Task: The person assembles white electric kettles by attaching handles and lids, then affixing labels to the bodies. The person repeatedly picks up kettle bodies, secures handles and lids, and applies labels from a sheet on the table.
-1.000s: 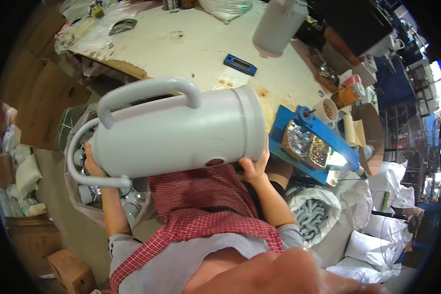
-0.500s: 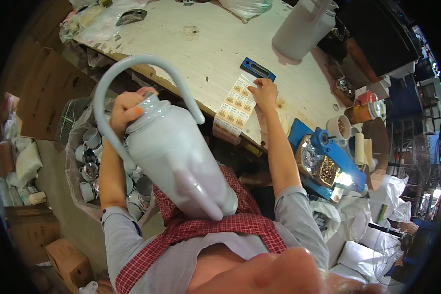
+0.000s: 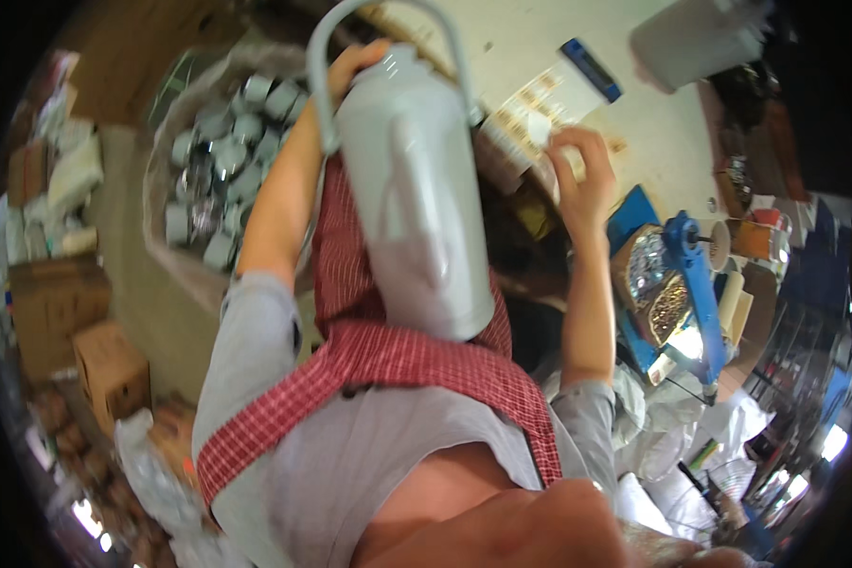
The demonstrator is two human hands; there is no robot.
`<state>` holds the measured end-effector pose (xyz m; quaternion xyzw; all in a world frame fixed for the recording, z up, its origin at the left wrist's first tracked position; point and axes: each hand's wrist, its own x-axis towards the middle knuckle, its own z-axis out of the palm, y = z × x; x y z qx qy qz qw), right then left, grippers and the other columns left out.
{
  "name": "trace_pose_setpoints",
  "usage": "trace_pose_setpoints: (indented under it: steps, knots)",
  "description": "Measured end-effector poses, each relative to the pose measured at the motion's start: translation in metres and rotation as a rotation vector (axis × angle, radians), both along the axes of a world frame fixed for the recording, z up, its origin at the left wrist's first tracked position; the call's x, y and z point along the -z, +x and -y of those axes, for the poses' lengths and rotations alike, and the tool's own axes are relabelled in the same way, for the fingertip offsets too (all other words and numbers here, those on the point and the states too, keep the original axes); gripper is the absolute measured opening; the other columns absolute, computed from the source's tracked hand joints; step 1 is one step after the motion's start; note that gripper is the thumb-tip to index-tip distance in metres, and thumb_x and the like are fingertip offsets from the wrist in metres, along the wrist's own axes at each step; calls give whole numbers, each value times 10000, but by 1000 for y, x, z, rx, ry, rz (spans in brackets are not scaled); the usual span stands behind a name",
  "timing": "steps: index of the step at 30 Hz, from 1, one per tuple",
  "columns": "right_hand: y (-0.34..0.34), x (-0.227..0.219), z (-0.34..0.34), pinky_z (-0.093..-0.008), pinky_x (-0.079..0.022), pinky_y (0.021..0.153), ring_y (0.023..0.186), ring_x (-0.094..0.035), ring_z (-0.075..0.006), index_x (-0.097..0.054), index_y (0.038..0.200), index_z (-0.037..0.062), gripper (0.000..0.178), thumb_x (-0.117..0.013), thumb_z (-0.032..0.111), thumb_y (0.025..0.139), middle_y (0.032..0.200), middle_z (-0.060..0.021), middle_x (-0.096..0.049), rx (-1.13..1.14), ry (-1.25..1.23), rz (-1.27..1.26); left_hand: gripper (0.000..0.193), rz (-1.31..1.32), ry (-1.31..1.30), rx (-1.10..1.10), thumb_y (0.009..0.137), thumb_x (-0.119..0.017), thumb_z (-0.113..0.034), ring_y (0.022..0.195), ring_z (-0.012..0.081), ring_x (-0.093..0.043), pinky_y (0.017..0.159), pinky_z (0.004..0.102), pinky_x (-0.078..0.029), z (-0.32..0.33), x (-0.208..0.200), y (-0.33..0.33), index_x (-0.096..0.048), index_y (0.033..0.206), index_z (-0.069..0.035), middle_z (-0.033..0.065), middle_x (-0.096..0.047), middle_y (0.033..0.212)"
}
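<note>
My left hand (image 3: 358, 64) is wrapped around the neck of a grey plastic thermos jug (image 3: 445, 237). Its curved carrying handle arches above the neck, and a side grip faces up along the body. The base rests against my red checked apron (image 3: 417, 355). My right hand (image 3: 585, 175), smeared by motion, has thumb and finger bent together at a small white sticker (image 3: 539, 129). Beside it, a sheet of printed labels (image 3: 511, 118) lies on the table and hangs over its edge. A blue tool with a slot (image 3: 590, 71) lies at the sheet's far end.
A second grey jug (image 3: 691, 43) stands on the table at far right. To the left, a large plastic bag (image 3: 156, 204) holds many grey cups or lids. A blue hand press (image 3: 691, 284) stands right, beside trays of small metal parts (image 3: 667, 308). Cardboard boxes (image 3: 112, 364) sit at left.
The view has shifted. The jug is now more upright in the picture, still in my left hand. My right hand has drawn back from the label sheet with a sticker at its fingertips.
</note>
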<state>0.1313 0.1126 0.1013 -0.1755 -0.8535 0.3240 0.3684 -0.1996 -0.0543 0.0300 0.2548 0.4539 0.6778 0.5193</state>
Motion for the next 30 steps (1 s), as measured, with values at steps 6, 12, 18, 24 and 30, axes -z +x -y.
trace_pose_setpoints:
  steps: [6, 12, 18, 24, 30]
  knots:
    - [102, -42, 112, -242, -501, 748, 805, -652, -87, -624, 1092, -26, 330, -736, -50, 782, 839, -49, -693, -569, -1023, 514, 220, -10, 207, 315, 937, -536, -229, 555, 115, -496, 612, 253, -468, -42, 55, -21, -613, 819, -61, 7, -540, 648]
    - [88, -11, 130, -257, -497, 689, 714, -662, -105, -572, 1035, -22, 322, -752, -7, 768, 775, -77, -730, -288, -801, 530, 278, 34, -107, 67, 938, -540, -271, 739, 173, -631, 739, 312, -523, -49, 11, 32, -658, 911, -20, 74, -678, 826]
    - [80, -20, 131, -257, -522, 717, 751, -683, -116, -571, 1048, -34, 358, -769, -26, 750, 775, -73, -712, -255, -757, 581, 284, 88, -150, 43, 931, -541, -288, 715, 171, -623, 699, 317, -517, -51, 8, 37, -654, 877, -33, 69, -671, 795]
    - [80, -11, 134, -248, -493, 659, 696, -671, -123, -578, 1053, -21, 367, -773, 5, 743, 765, -85, -725, -254, -744, 542, 308, 54, 77, 339, 938, -528, -262, 558, 131, -530, 567, 295, -459, -58, 58, -7, -571, 679, -102, 12, -577, 623]
    - [84, -12, 142, -247, -484, 646, 699, -660, -98, -581, 1087, -25, 397, -775, 4, 743, 771, -81, -723, -178, -628, 525, 273, 114, -140, 66, 941, -530, -261, 661, 160, -609, 651, 315, -508, -49, -8, 49, -650, 832, -40, 62, -658, 749]
